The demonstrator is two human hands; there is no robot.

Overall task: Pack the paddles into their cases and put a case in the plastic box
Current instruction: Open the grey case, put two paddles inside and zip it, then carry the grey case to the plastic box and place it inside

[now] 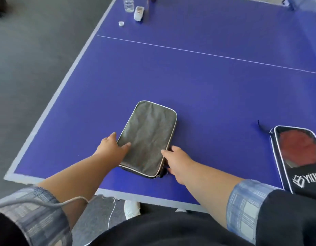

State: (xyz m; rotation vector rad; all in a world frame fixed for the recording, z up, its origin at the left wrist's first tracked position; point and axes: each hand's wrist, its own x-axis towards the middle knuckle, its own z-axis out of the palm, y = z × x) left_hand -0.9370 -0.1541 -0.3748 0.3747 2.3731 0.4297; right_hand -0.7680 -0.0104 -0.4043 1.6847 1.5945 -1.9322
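A grey zippered case lies flat near the front edge of the blue table. My left hand holds its left edge, thumb on top and fingers along the side. My right hand grips the lower right edge, with the index finger on the rim and the thumb down by the zipper end at the near corner. At the far right lies a black case with a clear window, and a red paddle shows inside it. No plastic box is in view.
At the table's far left corner stand a clear water bottle, a white bottle cap and a small white device. A white line crosses the table. Grey floor lies beyond the left edge.
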